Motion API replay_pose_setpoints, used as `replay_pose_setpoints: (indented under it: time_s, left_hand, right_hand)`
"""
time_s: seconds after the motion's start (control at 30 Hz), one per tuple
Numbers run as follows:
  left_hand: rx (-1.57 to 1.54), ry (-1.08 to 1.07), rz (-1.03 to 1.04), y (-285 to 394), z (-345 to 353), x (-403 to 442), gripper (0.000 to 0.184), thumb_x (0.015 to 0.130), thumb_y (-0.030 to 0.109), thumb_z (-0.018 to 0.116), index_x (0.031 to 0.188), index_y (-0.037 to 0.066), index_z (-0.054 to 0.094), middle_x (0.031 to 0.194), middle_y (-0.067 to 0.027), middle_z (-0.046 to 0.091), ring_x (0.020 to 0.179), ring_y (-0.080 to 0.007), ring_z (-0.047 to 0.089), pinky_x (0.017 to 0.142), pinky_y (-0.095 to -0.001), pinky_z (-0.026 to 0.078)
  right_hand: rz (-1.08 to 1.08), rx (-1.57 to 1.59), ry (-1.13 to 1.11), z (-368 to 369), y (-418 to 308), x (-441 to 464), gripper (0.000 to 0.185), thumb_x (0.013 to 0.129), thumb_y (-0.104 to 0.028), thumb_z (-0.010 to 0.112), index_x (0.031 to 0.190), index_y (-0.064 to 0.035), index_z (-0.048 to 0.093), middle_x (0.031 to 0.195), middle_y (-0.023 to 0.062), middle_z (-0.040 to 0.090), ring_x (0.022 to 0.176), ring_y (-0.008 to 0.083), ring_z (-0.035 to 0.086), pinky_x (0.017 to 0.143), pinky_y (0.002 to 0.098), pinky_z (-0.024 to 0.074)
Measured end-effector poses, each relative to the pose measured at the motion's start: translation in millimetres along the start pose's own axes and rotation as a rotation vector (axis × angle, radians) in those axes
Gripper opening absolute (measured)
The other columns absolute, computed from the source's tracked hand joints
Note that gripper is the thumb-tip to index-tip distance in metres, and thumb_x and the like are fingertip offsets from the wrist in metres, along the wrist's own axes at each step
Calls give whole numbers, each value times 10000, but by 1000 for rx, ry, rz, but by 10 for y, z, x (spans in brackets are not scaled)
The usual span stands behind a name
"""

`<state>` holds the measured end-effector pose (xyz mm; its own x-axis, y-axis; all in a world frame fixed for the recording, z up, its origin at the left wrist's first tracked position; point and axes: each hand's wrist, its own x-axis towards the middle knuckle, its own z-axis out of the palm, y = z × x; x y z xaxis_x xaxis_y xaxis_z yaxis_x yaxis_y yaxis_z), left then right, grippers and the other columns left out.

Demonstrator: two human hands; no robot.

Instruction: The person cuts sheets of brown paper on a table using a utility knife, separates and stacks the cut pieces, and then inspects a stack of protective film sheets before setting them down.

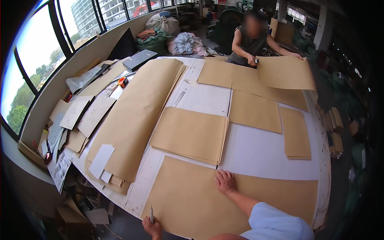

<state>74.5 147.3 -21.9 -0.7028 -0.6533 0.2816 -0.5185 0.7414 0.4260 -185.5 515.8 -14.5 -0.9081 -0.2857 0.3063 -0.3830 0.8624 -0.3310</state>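
Observation:
A large brown paper sheet (180,192) lies along the near side of the table. My left hand (152,229), at the sheet's lower left edge, is closed around a slim metallic cutter (151,215) with its tip pointing up. My right hand (226,182) rests on the sheet near its upper edge, fingers slightly bent and apart, with no object in it. Just beyond it sits a stack of brown sheets (188,134). The thick pile of long brown sheets (134,116) is to the left, with white paper pieces (102,161) on its near end.
Across the table (250,154), a co-worker (252,40) holds a small dark tool and lifts a curling brown sheet (286,74). More cut brown pieces (256,112) lie at the right. An orange tape measure (123,82), a dark flat case (140,60) and boards (96,116) are at the left.

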Motion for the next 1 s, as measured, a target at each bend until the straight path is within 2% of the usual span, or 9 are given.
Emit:
replay_pose_setpoints:
  time_s: [0.03,0.17,0.23,0.37,0.43,0.53,1.0]
  left_hand:
    - [-10,17,1,17,-16,-12,151,814,84,695,855,25,562,952,-198,624,915,-404,585,780,-486,482]
    - [-16,-65,-15,12,-66,-11,140,821,71,689,848,23,560,960,-202,624,921,-406,586,775,-487,481]
    - [-36,-18,-7,-1,-31,-9,125,825,58,681,864,18,569,971,-209,622,927,-407,586,776,-484,482]
    - [-56,-46,15,-64,20,-8,119,832,67,675,887,15,583,969,-217,621,930,-409,584,783,-479,480]
    - [-66,40,64,-6,-2,3,126,868,97,637,874,-13,575,866,-189,585,856,-407,545,736,-493,441]
    - [24,-49,12,-29,-12,-6,150,861,94,655,941,-19,596,955,-216,623,932,-408,575,803,-473,475]
    - [41,20,91,-58,-5,-4,210,872,114,667,990,-48,606,920,-213,610,885,-413,571,773,-476,475]
  right_hand:
    - [1,-5,8,9,2,-26,350,897,-301,605,1193,-114,611,1327,81,559,1151,291,516,957,469,391]
    - [26,-29,-19,28,8,-37,347,903,-305,600,1194,-116,617,1329,75,559,1156,283,514,959,464,391]
    - [28,-24,-14,3,-10,-46,348,910,-310,595,1198,-116,620,1331,68,559,1166,274,510,966,458,391]
    - [69,-30,-8,53,-3,-41,352,915,-312,591,1205,-115,619,1333,61,559,1179,266,505,973,454,390]
    - [57,0,-18,21,-18,-46,353,920,-309,586,1214,-116,612,1338,58,548,1182,264,502,974,451,389]
    - [47,19,-8,17,-5,-52,362,922,-312,583,1226,-115,601,1342,53,532,1186,262,498,974,449,389]
    - [33,11,6,20,-6,-54,362,915,-308,585,1231,-132,586,1336,47,525,1185,263,496,977,442,388]
